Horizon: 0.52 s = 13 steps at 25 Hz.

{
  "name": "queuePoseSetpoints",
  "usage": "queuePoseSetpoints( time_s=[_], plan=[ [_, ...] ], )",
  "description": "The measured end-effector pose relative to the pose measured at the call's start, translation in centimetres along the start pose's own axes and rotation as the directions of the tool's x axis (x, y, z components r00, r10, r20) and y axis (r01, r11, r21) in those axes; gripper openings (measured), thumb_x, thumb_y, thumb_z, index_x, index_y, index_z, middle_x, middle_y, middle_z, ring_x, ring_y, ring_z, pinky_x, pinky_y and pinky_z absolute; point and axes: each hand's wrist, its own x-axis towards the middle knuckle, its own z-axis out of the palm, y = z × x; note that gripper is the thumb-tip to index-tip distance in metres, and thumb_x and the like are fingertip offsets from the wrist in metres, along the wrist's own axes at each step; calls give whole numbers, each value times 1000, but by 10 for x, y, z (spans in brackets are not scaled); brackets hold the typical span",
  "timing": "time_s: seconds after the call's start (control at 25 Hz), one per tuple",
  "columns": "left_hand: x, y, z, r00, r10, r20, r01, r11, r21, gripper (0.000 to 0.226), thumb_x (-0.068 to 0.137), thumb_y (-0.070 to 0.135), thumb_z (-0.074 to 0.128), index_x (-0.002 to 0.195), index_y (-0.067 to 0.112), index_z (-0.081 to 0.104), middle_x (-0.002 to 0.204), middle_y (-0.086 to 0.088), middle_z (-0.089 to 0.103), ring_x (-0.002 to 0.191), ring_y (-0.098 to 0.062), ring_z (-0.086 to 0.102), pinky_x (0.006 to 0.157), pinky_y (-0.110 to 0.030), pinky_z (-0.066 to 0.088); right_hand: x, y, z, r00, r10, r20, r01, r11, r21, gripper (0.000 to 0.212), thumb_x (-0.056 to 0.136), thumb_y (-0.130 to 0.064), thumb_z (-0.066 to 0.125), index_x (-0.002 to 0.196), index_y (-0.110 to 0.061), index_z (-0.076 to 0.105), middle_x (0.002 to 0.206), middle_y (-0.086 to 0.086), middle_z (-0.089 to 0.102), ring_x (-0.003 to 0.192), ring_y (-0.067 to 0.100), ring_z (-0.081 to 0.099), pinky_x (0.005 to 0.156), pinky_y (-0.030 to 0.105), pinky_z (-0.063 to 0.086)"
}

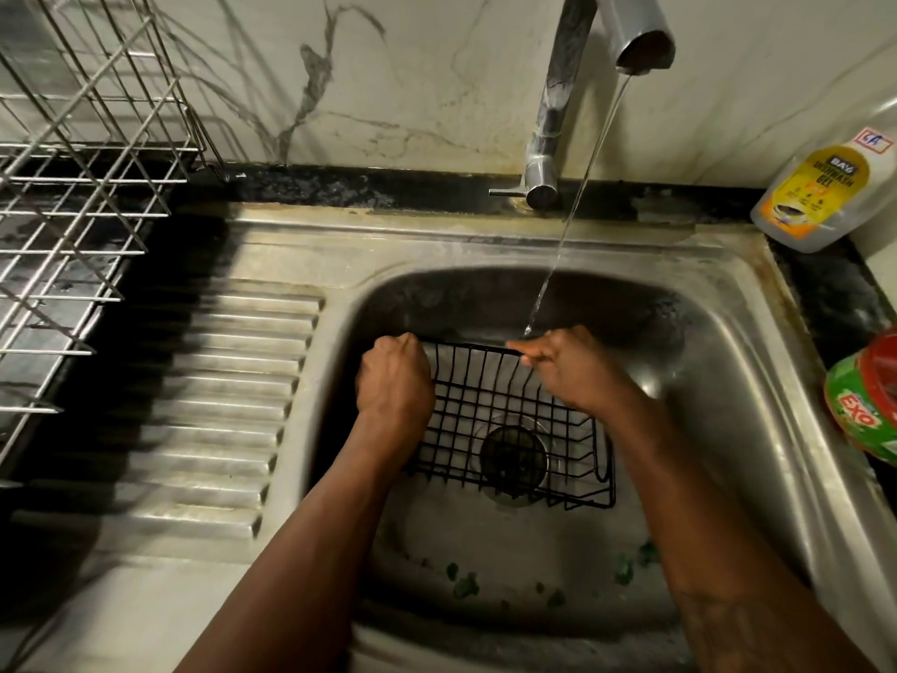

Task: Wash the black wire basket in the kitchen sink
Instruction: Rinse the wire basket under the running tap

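From the head camera I look down into a steel sink. The black wire basket is inside the sink bowl, right over the round drain. I can see the drain through the wires. The far rim of the basket is up by the hands, and the near edge sits lower in the bowl.

My view shows both hands on that far rim. The left hand is a tight fist around the left end of the rim, with the fingers curled over the wire. The right hand grips the top wire nearer the right side, with its fingers wrapped round it.

A shiny tap stands behind the sink. A thin stream of water runs from it and lands just by the right hand's fingers, at the top wire.

Small green bits lie on the sink floor, nearer to me than the basket.

To the left of the bowl is the ridged draining board. Past it, at the far left, stands a silver wire dish rack.

On the right, by the wall, a clear dish soap bottle with a yellow label stands near the sink's back corner. Closer to me on the right edge is a green and red tub with EXO written on it.
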Motion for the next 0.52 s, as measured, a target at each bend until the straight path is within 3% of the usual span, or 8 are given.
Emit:
queuePoseSetpoints(
  time_s=[0.12, 0.24, 0.32, 0.4, 0.44, 0.52],
  plan=[
    [-5, 17, 9, 987, 136, 88, -123, 983, -136, 18, 93, 14, 53, 106, 12, 65, 97, -10, 65, 93, -35, 67, 77, -40, 58, 9, -42, 30, 966, -249, -69, 254, 965, 66, 36, 93, -17, 59, 126, -28, 70, 120, 4, 72, 102, 23, 71, 85, 30, 57],
    [-7, 32, 9, 971, 168, 170, -119, 957, -263, 18, 86, 14, 63, 102, 9, 68, 95, -12, 71, 89, -32, 70, 78, -37, 60, 14, -45, 41, 960, -260, -107, 261, 965, -10, 44, 93, -14, 62, 130, -38, 65, 126, -5, 69, 114, 19, 68, 93, 36, 57],
    [-6, 31, 4, 980, 111, 168, -60, 958, -282, 6, 83, 10, 65, 87, 7, 69, 84, -10, 67, 78, -28, 68, 73, -34, 60, 8, -25, 26, 985, -147, -85, 144, 989, -38, 42, 96, -16, 59, 130, -41, 64, 124, -9, 71, 101, 15, 71, 84, 31, 58],
    [-4, 28, 2, 985, 50, 167, -5, 966, -257, 11, 81, 6, 64, 72, 11, 61, 81, -12, 67, 75, -30, 69, 71, -36, 63, -4, 3, 5, 997, -25, -75, 25, 1000, 2, 29, 99, -27, 60, 125, -39, 68, 111, -7, 76, 74, 7, 66, 62, 22, 48],
    [-4, 28, 1, 984, 46, 171, -2, 970, -244, 13, 80, 5, 63, 70, 11, 60, 81, -13, 66, 77, -32, 70, 70, -38, 63, -10, 13, -5, 997, 11, -78, -9, 1000, 19, 26, 100, -31, 60, 123, -38, 70, 104, -5, 76, 67, 4, 61, 57, 20, 43],
    [-4, 30, 2, 980, 68, 187, -23, 971, -236, 5, 79, 2, 62, 76, 6, 63, 84, -17, 67, 79, -35, 70, 71, -41, 63, -13, 18, -9, 995, 10, -96, -10, 1000, -9, 25, 101, -34, 58, 123, -37, 70, 101, -5, 77, 69, 5, 62, 60, 23, 47]
  ],
)
